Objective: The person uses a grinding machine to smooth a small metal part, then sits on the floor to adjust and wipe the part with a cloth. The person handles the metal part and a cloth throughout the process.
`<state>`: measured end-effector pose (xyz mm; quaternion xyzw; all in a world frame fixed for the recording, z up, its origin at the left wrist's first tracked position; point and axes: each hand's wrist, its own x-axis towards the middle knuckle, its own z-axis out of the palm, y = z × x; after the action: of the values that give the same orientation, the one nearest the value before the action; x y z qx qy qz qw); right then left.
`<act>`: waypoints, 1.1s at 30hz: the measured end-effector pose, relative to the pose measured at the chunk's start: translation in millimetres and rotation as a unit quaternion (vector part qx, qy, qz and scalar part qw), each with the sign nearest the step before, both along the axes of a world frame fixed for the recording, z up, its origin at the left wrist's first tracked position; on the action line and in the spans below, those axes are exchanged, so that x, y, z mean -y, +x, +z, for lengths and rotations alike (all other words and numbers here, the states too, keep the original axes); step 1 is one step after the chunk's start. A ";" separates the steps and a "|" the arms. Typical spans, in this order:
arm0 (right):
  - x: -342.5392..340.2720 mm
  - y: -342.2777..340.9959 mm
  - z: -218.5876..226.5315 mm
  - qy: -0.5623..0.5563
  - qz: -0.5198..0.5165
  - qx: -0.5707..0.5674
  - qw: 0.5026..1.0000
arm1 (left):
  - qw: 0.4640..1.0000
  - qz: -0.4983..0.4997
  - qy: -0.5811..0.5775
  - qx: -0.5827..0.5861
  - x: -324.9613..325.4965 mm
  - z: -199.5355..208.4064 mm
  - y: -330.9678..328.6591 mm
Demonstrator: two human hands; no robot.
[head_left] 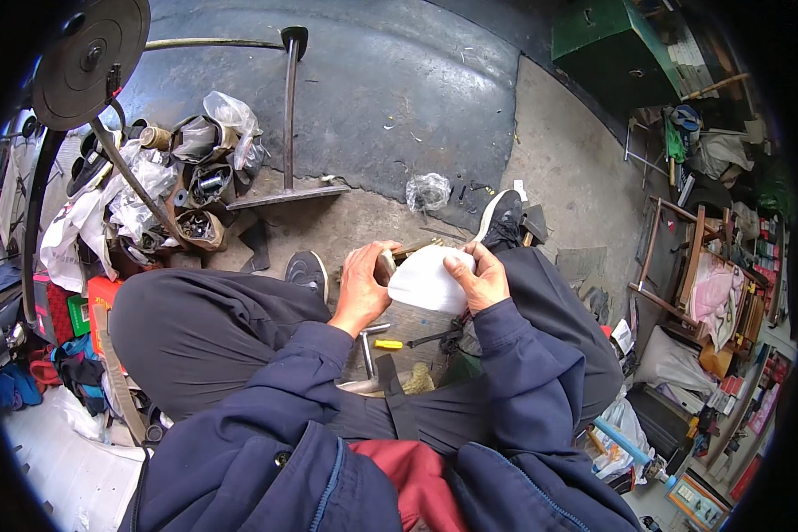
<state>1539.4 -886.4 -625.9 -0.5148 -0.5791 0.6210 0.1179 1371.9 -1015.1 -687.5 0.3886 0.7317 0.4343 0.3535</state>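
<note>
Seated person, legs spread, both hands raised over the gap between the knees. Left hand (361,285) closed around a small brownish metal part (387,262), only partly visible past the fingers. Right hand (481,277) pinches the edge of a white cloth (426,280), which sits between the 2 hands and touches the part. Containers: to the left, a cluster of open brown cartons (195,191) on the floor holds dark metal pieces, with clear plastic bags (232,113) stuffed in and around them; exact contents too small to tell. A crumpled clear bag (428,191) lies alone on the concrete floor (390,80) ahead. A green metal box (607,44) stands at the far upper right, shut. On the floor beneath the hands: a yellow-handled screwdriver (388,344) and a metal wrench (366,350), close together. A dark round disc on a stand (90,55) rises at upper left, its rod crossing in front of the cartons. A wooden chair (683,262) with pink cloth stands well apart on the right.
</note>
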 end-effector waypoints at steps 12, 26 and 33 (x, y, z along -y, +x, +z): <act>-16.7 -9.5 12.1 -0.102 -0.009 -0.040 0.994 | 1.000 -0.009 0.024 -0.006 4.1 -3.5 -0.4; -8.9 9.4 -18.3 -0.215 -0.092 -0.047 0.971 | 1.000 -0.024 -0.005 0.000 2.3 1.3 0.9; -10.7 9.2 -17.3 -0.219 -0.095 0.003 0.971 | 1.000 -0.029 0.008 0.004 3.0 0.5 2.4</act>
<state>1548.6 -875.7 -643.2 -0.5829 -0.3774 0.7171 0.0589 1374.3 -1018.1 -687.0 0.4106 0.7152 0.4316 0.3655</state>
